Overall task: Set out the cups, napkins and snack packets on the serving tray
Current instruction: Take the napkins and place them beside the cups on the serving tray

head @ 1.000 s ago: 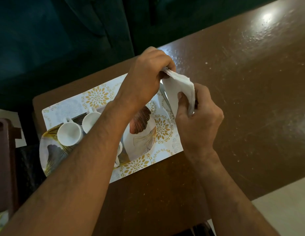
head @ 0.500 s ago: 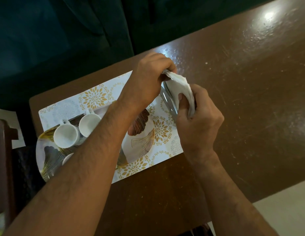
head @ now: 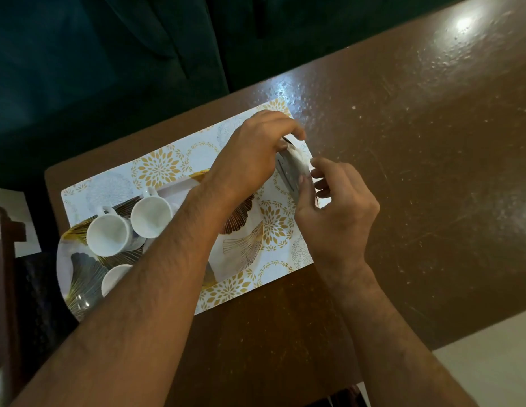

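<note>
Both hands met mid-frame: left hand (head: 256, 154) and right hand (head: 338, 210) pinched a napkin (head: 297, 165) over the tray (head: 241, 248).

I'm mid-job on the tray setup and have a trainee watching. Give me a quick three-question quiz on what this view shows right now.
1. True or false: both hands are on the folded napkin at the tray's right end.
2. Multiple choice: the two fully visible white cups stand
A. on the bare wooden table
B. on the left part of the serving tray
C. stacked inside each other
3. Fill in: the tray rests on a white placemat printed with ______ flower patterns.

Key: 1 true, the left hand grips its top, the right hand pinches its side. 2 B. 3 gold.
</note>
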`<state>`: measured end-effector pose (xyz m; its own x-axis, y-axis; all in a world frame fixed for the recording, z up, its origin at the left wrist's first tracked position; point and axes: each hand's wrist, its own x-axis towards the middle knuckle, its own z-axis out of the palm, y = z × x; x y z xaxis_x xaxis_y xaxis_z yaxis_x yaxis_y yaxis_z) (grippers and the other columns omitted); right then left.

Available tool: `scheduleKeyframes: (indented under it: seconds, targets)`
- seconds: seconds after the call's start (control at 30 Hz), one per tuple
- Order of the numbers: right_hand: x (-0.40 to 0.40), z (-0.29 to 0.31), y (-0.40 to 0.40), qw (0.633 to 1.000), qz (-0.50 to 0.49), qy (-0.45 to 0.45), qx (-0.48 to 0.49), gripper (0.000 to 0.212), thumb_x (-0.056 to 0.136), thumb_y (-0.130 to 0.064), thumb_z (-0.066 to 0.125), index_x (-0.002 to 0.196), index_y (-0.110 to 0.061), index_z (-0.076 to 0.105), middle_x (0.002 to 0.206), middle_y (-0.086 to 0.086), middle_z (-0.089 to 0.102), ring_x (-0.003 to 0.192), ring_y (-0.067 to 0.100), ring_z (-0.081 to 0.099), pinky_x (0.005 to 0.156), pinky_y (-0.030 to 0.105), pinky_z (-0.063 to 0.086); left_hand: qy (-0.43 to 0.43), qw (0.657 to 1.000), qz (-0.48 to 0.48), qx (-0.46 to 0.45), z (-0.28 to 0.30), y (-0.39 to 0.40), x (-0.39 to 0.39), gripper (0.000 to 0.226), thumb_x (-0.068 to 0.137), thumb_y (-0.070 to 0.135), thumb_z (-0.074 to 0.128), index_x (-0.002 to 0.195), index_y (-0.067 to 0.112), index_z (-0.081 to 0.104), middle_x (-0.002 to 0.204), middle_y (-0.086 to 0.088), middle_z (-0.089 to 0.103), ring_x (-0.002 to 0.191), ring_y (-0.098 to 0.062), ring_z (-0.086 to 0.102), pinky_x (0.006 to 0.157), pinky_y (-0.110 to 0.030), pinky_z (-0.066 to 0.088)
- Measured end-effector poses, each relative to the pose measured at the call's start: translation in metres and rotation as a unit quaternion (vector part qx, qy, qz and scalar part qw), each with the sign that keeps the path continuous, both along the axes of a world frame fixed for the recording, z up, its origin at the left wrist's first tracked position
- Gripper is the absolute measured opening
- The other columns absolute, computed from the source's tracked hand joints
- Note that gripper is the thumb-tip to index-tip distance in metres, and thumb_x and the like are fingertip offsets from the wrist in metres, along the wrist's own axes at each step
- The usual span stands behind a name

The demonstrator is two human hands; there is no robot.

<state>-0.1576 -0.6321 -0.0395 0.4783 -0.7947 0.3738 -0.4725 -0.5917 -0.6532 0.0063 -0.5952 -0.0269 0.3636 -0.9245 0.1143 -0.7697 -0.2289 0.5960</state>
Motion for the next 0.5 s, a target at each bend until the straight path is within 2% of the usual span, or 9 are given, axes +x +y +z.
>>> scheduleKeyframes:
  seconds: [0.17, 0.4, 0.5]
  targets:
    - [-0.0016, -0.0051, -0.0026, 1.0, 0.009, 0.006, 0.005, 0.014, 0.092, -0.006, 0.07, 0.104, -0.001, 0.076, 0.091, 0.008, 0.072, 0.076, 0.018, 0.067, 0.065, 0.035, 0.059, 0.023, 1.0, -0.003, -0.005, 0.0002, 0.0032, -0.0026, 0.036, 0.091, -0.016, 0.061, 0.11, 0.01, 0.076, 0.111, -0.006, 0.075, 0.109, -0.021, 0.068, 0.092, -0.039, 0.06]
    - [0.0004, -0.0054, -0.0016, 1.0, 0.008, -0.003, 0.005, 0.013, 0.094, -0.01, 0.071, 0.102, -0.001, 0.076, 0.092, 0.008, 0.072, 0.076, 0.017, 0.067, 0.064, 0.034, 0.058, 0.049, 0.999, -0.005, 0.005, 0.0011, 0.0083, -0.0039, 0.029, 0.096, -0.009, 0.06, 0.111, 0.01, 0.076, 0.112, -0.004, 0.074, 0.107, -0.013, 0.067, 0.093, -0.015, 0.053]
    - [0.0011, -0.0033, 0.0011, 1.0, 0.003, -0.001, 0.014, 0.02, 0.095, -0.019, 0.074, 0.104, -0.001, 0.075, 0.097, 0.009, 0.071, 0.079, 0.017, 0.066, 0.066, 0.033, 0.059, 0.052, 0.999, -0.002, 0.007, 0.0005, 0.0089, -0.0049, 0.028, 0.097, -0.008, 0.061, 0.113, 0.011, 0.076, 0.114, -0.004, 0.074, 0.108, -0.014, 0.067, 0.094, -0.02, 0.054]
